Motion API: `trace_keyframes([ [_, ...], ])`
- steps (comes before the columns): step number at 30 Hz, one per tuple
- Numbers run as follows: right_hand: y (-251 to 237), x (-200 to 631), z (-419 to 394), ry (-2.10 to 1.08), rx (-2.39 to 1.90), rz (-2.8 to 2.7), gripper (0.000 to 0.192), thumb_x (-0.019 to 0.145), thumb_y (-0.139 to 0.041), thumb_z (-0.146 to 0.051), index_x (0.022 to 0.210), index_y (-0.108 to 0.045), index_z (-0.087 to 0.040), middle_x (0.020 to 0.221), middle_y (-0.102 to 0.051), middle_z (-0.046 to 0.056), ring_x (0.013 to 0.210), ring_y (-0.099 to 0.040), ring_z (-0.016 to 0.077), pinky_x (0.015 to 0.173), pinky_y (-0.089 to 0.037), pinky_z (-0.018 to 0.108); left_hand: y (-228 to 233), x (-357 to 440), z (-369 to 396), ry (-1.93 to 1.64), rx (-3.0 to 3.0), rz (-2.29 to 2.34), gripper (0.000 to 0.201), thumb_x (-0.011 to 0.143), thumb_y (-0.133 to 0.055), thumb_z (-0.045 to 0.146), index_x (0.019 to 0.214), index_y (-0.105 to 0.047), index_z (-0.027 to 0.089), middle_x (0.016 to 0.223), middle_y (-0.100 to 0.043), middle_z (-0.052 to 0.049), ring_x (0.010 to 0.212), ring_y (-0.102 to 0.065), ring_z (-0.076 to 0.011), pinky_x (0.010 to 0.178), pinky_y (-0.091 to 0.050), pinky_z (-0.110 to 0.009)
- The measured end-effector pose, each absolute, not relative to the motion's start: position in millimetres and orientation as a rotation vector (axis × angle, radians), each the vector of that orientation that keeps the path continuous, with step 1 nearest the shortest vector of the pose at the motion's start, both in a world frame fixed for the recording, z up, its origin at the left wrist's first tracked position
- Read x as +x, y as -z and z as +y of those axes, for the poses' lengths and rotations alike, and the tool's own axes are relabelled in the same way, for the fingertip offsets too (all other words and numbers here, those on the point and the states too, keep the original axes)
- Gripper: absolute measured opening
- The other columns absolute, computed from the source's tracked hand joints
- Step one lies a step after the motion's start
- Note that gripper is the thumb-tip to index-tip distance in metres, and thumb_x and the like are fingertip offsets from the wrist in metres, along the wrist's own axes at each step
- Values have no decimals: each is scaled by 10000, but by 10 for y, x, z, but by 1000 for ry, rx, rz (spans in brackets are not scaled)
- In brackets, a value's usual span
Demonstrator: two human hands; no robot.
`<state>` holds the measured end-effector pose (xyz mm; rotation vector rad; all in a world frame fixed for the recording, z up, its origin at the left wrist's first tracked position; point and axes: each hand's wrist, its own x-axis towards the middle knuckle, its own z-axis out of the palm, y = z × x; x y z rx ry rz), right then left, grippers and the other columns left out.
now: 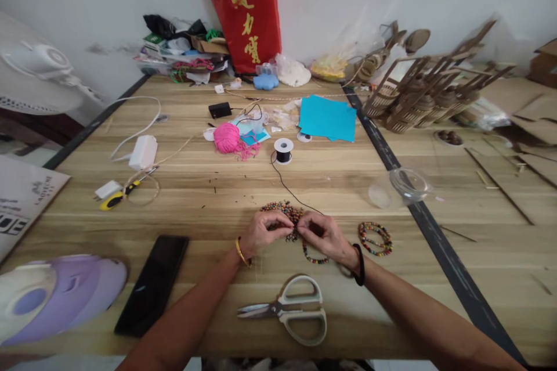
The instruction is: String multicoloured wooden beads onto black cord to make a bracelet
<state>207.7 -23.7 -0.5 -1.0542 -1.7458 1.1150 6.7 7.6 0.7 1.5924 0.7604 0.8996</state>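
My left hand [266, 233], a gold bangle at its wrist, pinches thumb and fingertips together at the edge of a pile of small multicoloured beads [282, 207]. What sits in that pinch is too small to make out. Close beside it, almost fingertip to fingertip, my right hand [325, 236] is closed on a thin black cord [290, 188]. The cord runs back to a white-rimmed spool [284, 150]. Below the right hand, a curved strand of threaded beads [317, 259] rests on the table. A finished-looking coil of beaded loops [375, 238] lies to the right.
Scissors [287, 310] with pale handles lie nearest me, beside a black phone [152, 284] on the left. Farther back are pink yarn [227, 137], blue sheets [328, 118] and a yellow cutter [114, 200]. Bamboo baskets [418, 98] stand at the right rear.
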Motion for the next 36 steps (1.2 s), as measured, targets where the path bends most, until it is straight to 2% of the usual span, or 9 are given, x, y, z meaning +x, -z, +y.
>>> trace_keyframes([
  [18,20,2085,-237,-1168,-1012,-1736,210,893,-575,-345,811,-590,-152,637,-519,-9,534,-425,89,489,-327,206,35,60,76,-895,1614,782,185,744,-752,294,777,-728,114,765,-706,-81,709,-641,-147,674,-499,-254],
  [36,43,2076,-240,-1193,-1002,-1734,221,880,-575,-362,805,-573,-154,600,-507,-21,505,-417,81,463,-320,194,-13,97,57,-942,1632,825,193,749,-741,311,748,-714,120,760,-700,-81,711,-631,-148,681,-496,-256],
])
